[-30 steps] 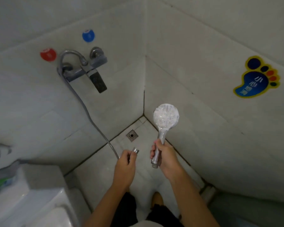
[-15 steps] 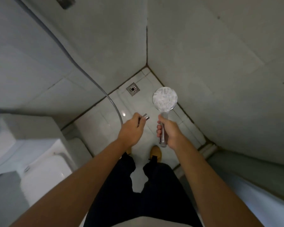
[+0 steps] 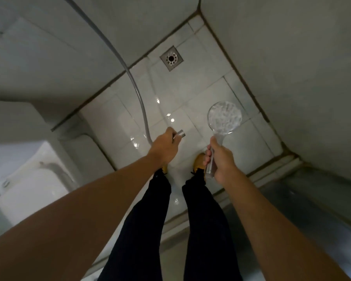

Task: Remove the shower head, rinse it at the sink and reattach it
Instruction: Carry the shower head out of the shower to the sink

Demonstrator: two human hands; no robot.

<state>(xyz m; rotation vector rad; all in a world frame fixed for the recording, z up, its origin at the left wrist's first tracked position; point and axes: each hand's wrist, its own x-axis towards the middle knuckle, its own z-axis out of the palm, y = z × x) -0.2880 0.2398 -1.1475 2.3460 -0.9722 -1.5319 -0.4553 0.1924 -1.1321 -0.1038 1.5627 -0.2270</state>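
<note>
Shower head [image 3: 225,118], one in number, is held detached from its hose, well apart from the hose end, above the wet white floor tiles [image 3: 190,94] in the corner of the stall. Its round face is seen pale and translucent, speckled with a whitish, frosted pattern, and it narrows into a clear neck and a chrome handle that runs down through the right hand [image 3: 219,161], whose fingers are curled round that handle with the bare end showing below the palm. One grey shower hose [image 3: 130,77] is seen curving down from the upper wall to the left hand [image 3: 166,148], whose fingers are closed round the hose just behind its chrome connector [image 3: 180,133]; the connector juts out past the knuckles, pointing toward the shower head without touching it. Two bare forearms are seen, and two legs in dark trousers [image 3: 146,220]. Two ochre shoe tips are partly visible, the right one [image 3: 199,162] just beside the handle, the left mostly hidden under the left wrist. One square metal floor drain [image 3: 171,58] is set in the tiles near the corner. One white basin [image 3: 28,179] is seen at the lower left. No brand, label or writing can be read on any of these.
</note>
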